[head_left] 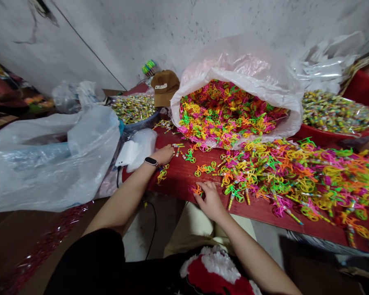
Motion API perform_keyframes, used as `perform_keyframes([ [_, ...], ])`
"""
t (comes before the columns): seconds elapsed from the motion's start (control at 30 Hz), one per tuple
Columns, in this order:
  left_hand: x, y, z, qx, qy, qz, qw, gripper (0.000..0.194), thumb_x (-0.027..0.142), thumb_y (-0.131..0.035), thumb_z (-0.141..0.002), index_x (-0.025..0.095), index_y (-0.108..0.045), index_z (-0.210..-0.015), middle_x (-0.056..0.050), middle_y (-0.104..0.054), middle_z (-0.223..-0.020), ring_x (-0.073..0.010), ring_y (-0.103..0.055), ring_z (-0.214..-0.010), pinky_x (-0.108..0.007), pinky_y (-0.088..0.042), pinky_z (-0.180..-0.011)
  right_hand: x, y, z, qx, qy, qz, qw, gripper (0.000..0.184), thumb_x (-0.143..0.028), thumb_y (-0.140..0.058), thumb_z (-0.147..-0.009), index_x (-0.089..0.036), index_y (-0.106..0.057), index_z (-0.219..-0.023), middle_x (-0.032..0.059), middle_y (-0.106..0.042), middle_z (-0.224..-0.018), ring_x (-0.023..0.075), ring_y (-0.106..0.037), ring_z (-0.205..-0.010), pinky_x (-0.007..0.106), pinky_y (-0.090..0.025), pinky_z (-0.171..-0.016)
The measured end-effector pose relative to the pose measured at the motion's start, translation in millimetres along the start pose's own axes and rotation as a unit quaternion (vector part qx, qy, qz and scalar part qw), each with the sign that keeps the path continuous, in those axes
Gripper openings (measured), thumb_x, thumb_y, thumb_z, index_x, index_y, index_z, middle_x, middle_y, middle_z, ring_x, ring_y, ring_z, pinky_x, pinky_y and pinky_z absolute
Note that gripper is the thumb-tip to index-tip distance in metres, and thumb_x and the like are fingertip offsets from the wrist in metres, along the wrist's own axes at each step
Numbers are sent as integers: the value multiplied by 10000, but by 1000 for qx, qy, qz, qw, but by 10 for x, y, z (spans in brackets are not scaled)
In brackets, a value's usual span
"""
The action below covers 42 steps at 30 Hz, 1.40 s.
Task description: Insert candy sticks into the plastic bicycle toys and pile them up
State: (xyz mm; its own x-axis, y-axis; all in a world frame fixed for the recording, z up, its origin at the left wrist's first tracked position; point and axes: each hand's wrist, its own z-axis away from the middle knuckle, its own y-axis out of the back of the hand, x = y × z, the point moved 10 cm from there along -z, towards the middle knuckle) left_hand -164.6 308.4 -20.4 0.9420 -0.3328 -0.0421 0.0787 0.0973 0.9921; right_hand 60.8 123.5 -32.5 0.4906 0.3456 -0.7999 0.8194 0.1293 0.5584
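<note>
Clock read from the wearer's seat, twelve toward the wall. Right hand [211, 200] at the near edge of the red table [175, 180], palm down, thumb and forefinger narrowly parted; an orange plastic piece [198, 190] shows at their tips, at ten o'clock from the palm. Whether it is pinched or only touched, cannot tell. Left hand [165, 155] farther out, at ten o'clock from the right, fingertips against a few small printed tubes [178, 145]; undersides hidden, so grip unclear. Key relation: tubes lie at two o'clock from the left palm, right by its fingertips, the uppermost with its long axis roughly nine to three; left hand much the nearer, the right hand well apart from them. Green ring-ended piece [190, 156] at three o'clock from the left hand, a yellow one [162, 175] just below at six. Large heap of assembled pieces [276, 172] spreads from one to four o'clock of the right hand; open white sack [236, 65] of loose coloured pieces beyond, about one.
</note>
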Motion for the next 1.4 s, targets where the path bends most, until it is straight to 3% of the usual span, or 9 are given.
perform_keyframes([
  [0.17,119,123,71,31,-24,-4,999,359,165,-374,-1025,122,-597,-1303,-235,-645,-1318,-337,-618,-1228,-477,-485,-1033,-53,77,9,28,3,-54,998,245,-217,-658,-915,-209,-633,-1159,112,-636,-1152,291,-603,-1127,461,-500,-1024],
  [0.33,232,82,12,9,-61,-1,998,503,68,-472,-928,141,-539,-1421,-193,-711,-1278,-280,-693,-1157,-367,-501,-1006,25,137,19,45,-54,-131,989,168,-357,-653,-950,-238,-552,-1012,-7,-615,-841,188,-562,-717,316,-464,-700],
  [0.7,487,203,-18,-20,-115,-1,993,249,194,-614,-855,200,-669,-1098,-139,-739,-1216,-288,-705,-1123,-347,-517,-980,92,168,20,45,-64,-177,981,224,-409,-692,-914,-221,-612,-1009,-67,-450,-716,158,-473,-636,280,-379,-617],
  [0.83,520,189,-60,-18,-89,13,996,319,203,-615,-849,175,-643,-1165,-152,-754,-1147,-288,-725,-1040,-344,-528,-891,139,151,14,49,-65,-204,976,245,-421,-734,-900,-218,-643,-1002,-74,-456,-688,149,-463,-616,273,-379,-607],
  [1.07,457,138,-103,-31,-42,61,997,123,269,-648,-830,175,-667,-907,-150,-760,-953,-300,-724,-935,-366,-529,-873,224,133,-4,53,-77,-285,954,332,-539,-706,-911,-226,-676,-1015,-14,-628,-745,174,-562,-650,291,-478,-625],
  [1.23,577,341,242,27,-21,131,991,160,305,-532,-965,166,-608,-986,-173,-713,-1067,-272,-685,-936,-381,-521,-890,231,184,-22,72,-70,-305,947,353,-522,-677,-928,-225,-693,-1119,61,-756,-975,231,-704,-878,366,-580,-839],
  [1.33,830,442,632,61,-10,186,981,217,387,-438,-1056,199,-547,-1047,-96,-689,-976,-226,-651,-850,-352,-519,-814,238,221,-7,83,-74,-314,943,384,-517,-629,-957,-239,-708,-1209,98,-769,-1181,278,-704,-1109,430,-558,-999],
  [1.37,953,457,779,77,-7,220,972,244,434,-421,-1073,211,-521,-1064,-67,-672,-948,-207,-636,-821,-330,-517,-784,231,241,7,86,-78,-317,941,397,-508,-616,-966,-246,-707,-1249,100,-760,-1231,286,-691,-1158,444,-545,-1030],
  [1.4,1072,492,936,114,-8,332,936,252,464,-483,-1060,215,-513,-1082,-52,-659,-951,-192,-621,-815,-311,-510,-770,212,267,25,85,-80,-320,940,408,-495,-605,-976,-254,-700,-1292,97,-753,-1249,288,-681,-1177,448,-538,-1043],
])
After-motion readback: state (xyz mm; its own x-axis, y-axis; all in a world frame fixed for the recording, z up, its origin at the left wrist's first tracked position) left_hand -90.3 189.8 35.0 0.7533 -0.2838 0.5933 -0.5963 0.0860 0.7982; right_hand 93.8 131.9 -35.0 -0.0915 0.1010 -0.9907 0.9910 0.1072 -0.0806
